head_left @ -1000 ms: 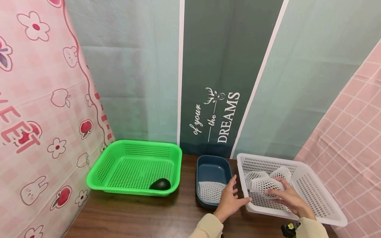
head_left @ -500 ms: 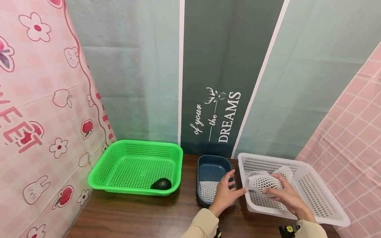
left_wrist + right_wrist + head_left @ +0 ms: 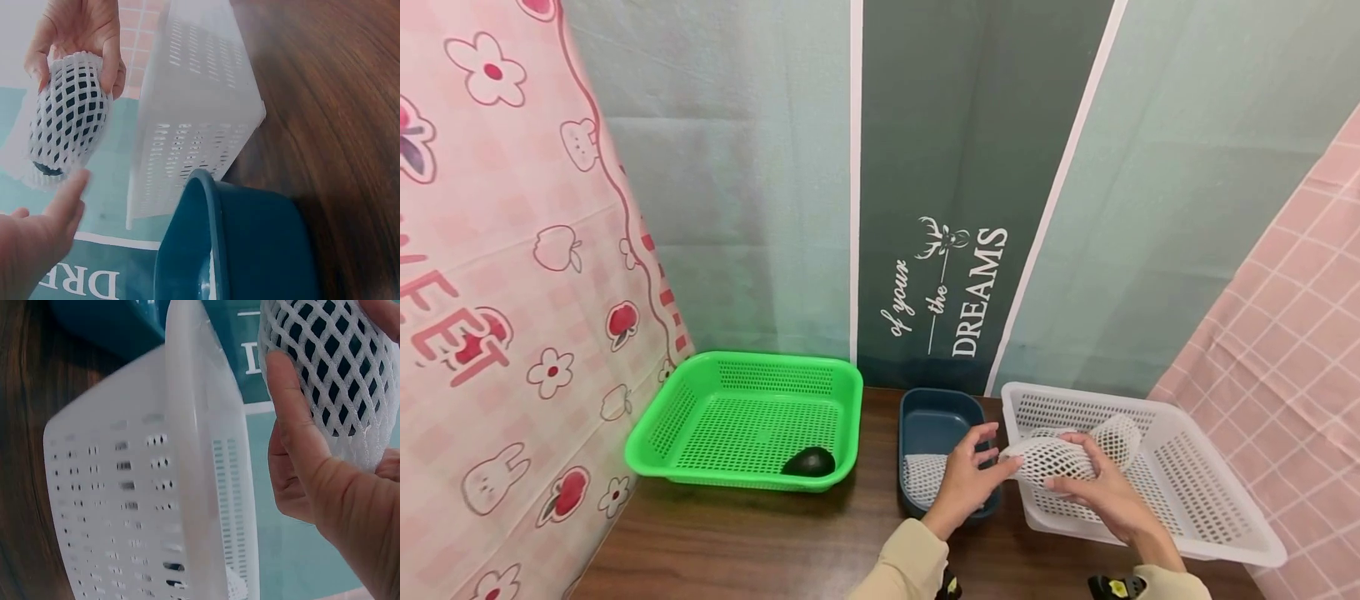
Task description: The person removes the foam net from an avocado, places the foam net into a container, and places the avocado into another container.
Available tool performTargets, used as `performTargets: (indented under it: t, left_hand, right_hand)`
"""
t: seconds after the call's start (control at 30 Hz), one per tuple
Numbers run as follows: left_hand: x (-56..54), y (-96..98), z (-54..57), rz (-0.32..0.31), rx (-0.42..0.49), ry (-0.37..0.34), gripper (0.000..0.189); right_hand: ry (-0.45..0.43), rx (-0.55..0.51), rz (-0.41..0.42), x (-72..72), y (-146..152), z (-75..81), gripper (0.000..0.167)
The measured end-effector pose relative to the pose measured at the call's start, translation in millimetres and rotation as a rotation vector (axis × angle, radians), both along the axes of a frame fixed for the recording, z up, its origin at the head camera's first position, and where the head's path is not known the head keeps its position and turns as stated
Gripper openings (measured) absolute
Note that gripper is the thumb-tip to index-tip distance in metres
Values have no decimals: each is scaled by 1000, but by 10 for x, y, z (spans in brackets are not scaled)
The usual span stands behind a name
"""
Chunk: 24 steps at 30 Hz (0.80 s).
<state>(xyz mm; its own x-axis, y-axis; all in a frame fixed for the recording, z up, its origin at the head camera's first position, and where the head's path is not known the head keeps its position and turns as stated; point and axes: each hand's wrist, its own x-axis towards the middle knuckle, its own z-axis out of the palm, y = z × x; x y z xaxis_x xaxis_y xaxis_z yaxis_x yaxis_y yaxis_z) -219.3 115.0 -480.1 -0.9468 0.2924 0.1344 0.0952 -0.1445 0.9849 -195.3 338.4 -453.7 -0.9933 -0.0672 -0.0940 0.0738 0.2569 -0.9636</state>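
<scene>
My right hand point(image 3: 1108, 496) holds a dark fruit in a white foam net sleeve point(image 3: 1051, 460) over the left part of the white basket point(image 3: 1198, 471). In the right wrist view, thumb and fingers wrap the netted fruit point(image 3: 340, 369). Dark skin shows through the mesh and at the sleeve's open end in the left wrist view. My left hand point(image 3: 962, 483) is at that end, fingers extended; its fingertips are close to the sleeve, contact unclear. Below the left hand, a foam net point(image 3: 922, 477) lies in the blue tub point(image 3: 934, 429).
Another netted piece point(image 3: 1118, 440) lies in the white basket, and more netting is partly hidden behind the held one. At left stands a green basket point(image 3: 752, 425) with a dark, avocado-shaped fruit point(image 3: 809, 462). Curtains enclose the wooden table point(image 3: 760, 542).
The right hand has raised the netted fruit and brought it left toward the basket's edge. My left hand first moved left over the tub and is now close to the sleeve's end.
</scene>
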Motion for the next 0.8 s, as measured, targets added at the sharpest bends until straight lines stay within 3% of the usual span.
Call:
performTargets:
  t: [0.17,0.37,0.53,0.8]
  left_hand:
    - [10,-11,11,-34,-5,-34,46]
    - [43,-14,3,-99,115,-95,40]
    - [51,-31,-14,-77,133,-83,37]
    - [38,-154,-1,-38,58,-52,37]
  right_hand:
    - [17,0,-13,14,-68,8,67]
    - [28,-80,11,16,-172,-24,63]
    - [21,-149,53,10,-236,-67,60]
    - [20,-133,71,14,-320,-45,67]
